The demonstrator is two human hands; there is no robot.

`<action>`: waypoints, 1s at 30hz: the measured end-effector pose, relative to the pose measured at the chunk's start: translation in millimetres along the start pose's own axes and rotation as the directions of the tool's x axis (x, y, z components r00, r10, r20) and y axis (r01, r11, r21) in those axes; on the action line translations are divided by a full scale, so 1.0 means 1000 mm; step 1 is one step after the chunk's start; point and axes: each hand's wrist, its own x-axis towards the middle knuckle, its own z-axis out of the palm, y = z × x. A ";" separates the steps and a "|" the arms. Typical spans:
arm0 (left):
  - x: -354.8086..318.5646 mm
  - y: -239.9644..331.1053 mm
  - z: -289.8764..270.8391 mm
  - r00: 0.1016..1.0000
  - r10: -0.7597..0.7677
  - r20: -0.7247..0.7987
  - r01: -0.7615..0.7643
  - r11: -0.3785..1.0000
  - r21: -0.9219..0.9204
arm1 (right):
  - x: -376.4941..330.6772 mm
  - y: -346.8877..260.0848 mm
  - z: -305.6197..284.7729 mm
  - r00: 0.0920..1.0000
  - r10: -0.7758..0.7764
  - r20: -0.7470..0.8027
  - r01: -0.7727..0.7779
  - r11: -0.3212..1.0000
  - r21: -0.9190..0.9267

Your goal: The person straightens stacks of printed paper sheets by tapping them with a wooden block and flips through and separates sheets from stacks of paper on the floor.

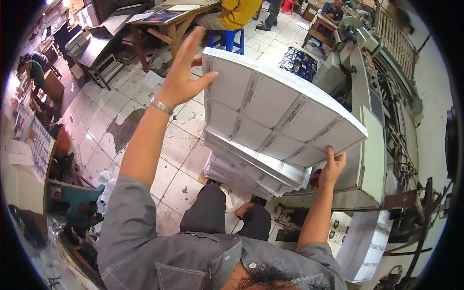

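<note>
A thick stack of large white printed sheets [270, 108] stands tilted up on its long edge in front of me, its face marked off in rectangles by narrow printed strips. My right hand [332, 168] grips its lower right corner, thumb on the face and the other fingers mostly hidden. At the upper left corner is my left hand [182, 77], fingers stretched upward and apart, the thumb reaching over the stack's side edge. Whether that thumb presses on the paper I cannot tell. Below lies a tall pile of similar sheets [232, 169], its layers uneven.
A grey-green machine [369, 159] stands close on the right, with another bundle of sheets [365, 246] below it. On the tiled floor [181, 150] lies a dark printed sheet [298, 64]. Beyond, a person in yellow sits on a blue stool [234, 41] beside a wooden table [171, 24].
</note>
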 end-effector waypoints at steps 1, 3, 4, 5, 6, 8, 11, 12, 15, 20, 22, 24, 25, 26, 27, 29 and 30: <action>0.004 0.001 -0.004 0.982 0.093 0.163 -0.132 0.960 0.246 | -0.001 0.000 -0.002 1.000 0.003 0.001 -0.003 1.000 -0.010; 0.002 0.000 -0.004 0.972 0.138 0.192 -0.203 0.904 0.377 | -0.002 -0.003 0.000 1.000 0.000 0.004 0.000 1.000 -0.003; 0.000 -0.002 -0.002 0.958 0.178 0.227 -0.271 0.825 0.497 | -0.002 -0.003 0.000 1.000 -0.003 0.008 0.003 1.000 0.002; -0.005 -0.004 0.005 0.956 0.183 0.231 -0.277 0.826 0.491 | 0.000 -0.003 -0.003 1.000 -0.002 0.000 0.002 1.000 0.000; -0.014 -0.009 0.014 0.992 -0.043 0.120 0.031 0.994 0.101 | 0.003 -0.003 -0.004 1.000 0.016 0.004 -0.016 0.999 0.027; -0.033 -0.029 0.029 0.929 -0.321 0.186 0.370 0.832 -0.414 | 0.008 0.000 -0.007 0.999 0.041 -0.006 -0.040 0.998 0.052; -0.072 -0.071 0.051 0.805 -0.501 0.319 0.592 0.713 -0.375 | 0.019 0.006 -0.009 0.991 0.117 0.067 -0.123 0.989 0.088; -0.078 -0.070 0.057 0.726 -0.546 0.418 0.676 0.677 -0.289 | 0.018 0.007 -0.010 0.983 0.127 0.130 -0.138 0.987 0.078; -0.088 -0.054 0.081 0.721 -0.628 0.293 0.685 0.583 -0.437 | 0.022 0.017 -0.011 0.982 0.142 0.125 -0.155 0.983 0.101; -0.085 -0.054 0.090 0.777 -0.579 0.248 0.614 0.609 -0.502 | 0.031 0.024 -0.012 0.994 0.086 0.066 -0.092 0.990 0.106; -0.086 -0.053 0.092 0.771 -0.583 0.256 0.625 0.617 -0.478 | 0.034 0.026 -0.018 0.991 0.088 0.099 -0.098 0.989 0.107; -0.085 -0.054 0.095 0.768 -0.586 0.257 0.630 0.622 -0.465 | 0.036 0.028 -0.021 0.988 0.086 0.130 -0.100 0.989 0.105; -0.086 -0.052 0.096 0.769 -0.585 0.260 0.630 0.622 -0.465 | 0.035 0.031 -0.021 0.988 0.113 0.106 -0.126 0.985 0.117; -0.089 -0.050 0.097 0.765 -0.612 0.199 0.624 0.631 -0.460 | 0.034 0.033 -0.022 0.987 0.142 0.082 -0.152 0.980 0.130; -0.091 -0.048 0.099 0.760 -0.636 0.137 0.618 0.640 -0.456 | 0.034 0.032 -0.023 0.987 0.142 0.079 -0.151 0.980 0.130; -0.093 -0.040 0.104 0.770 -0.636 0.051 0.582 0.668 -0.463 | 0.032 0.028 -0.024 0.996 0.081 0.022 -0.083 0.993 0.084; -0.094 -0.036 0.107 0.774 -0.632 -0.037 0.546 0.696 -0.466 | 0.028 0.028 -0.026 0.997 0.080 0.019 -0.081 0.993 0.085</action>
